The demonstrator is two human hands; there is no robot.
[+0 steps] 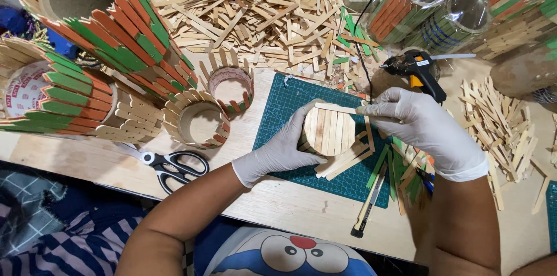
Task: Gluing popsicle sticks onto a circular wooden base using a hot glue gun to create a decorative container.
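Desk edge: the near edge of the pale wooden desk [272, 206] ran slantwise just above the person's lap, with black-handled scissors [174, 167] lying close to it.
Open room: bare wood showed only in the strip between the green cutting mat [284, 108] and that near edge; everywhere else was crowded.
Left hand: the gloved left hand [284, 149] was curled around the left side of the round stick cylinder [329, 131], gripping it.
Right hand: the gloved right hand [420, 125] pinched a single plain stick [342, 109], laid across the cylinder's top edge.
Cylinder: it sat on the mat, its flat face made of plain wooden sticks set side by side; a few loose sticks [348, 160] lay beneath it.
Behind: a wide heap of plain sticks [261, 9] filled the far side of the desk.
Left side: orange-and-green stick holders [125, 38] and two small unfinished rings [200, 119] stood well apart from the mat.
Labels: one holder wrapped a tin with a white and red label [23, 90]; its print was too small to read.
Right side: a black glue gun [419, 70] rested just above the right hand, and clear-wrapped holders [429, 9] stood beyond it.
Knife: a yellow utility knife [366, 209] lay at the mat's lower right corner.
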